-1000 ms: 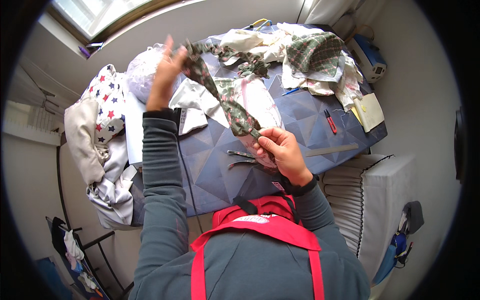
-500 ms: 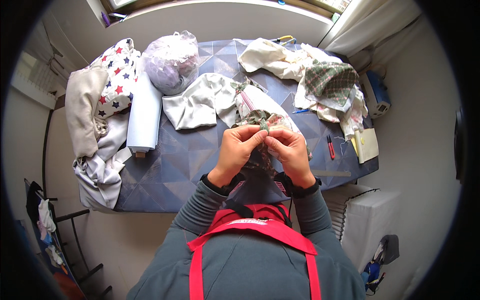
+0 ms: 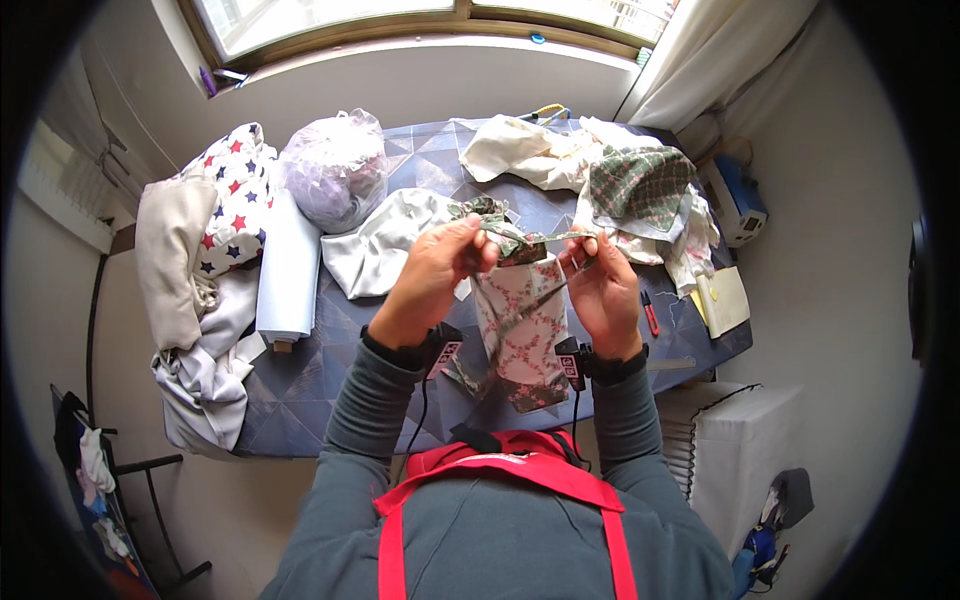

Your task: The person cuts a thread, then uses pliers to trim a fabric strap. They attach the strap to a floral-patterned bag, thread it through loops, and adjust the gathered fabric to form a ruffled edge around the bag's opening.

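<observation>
A floral cloth piece, pale with pink-red flowers and a dark green border, hangs over the near middle of the table. At its top, a narrow green patterned fabric strip stretches between my hands. My left hand is closed on the strip and the gathered cloth beside it. With fingertips pinched, my right hand grips the strip's other side. Loose strip ends trail down across the floral cloth. The exact grip of the left fingers is partly hidden.
Grey-white cloth, a light blue roll and a plastic bag of lilac material lie left. Star-print fabric is beyond. At right are green checked cloth, red thread snips, a ruler and a blue-white box.
My hands have moved apart, drawing the green strip out between them. The floral cloth now hangs toward me. The view has tilted up, showing more window.
</observation>
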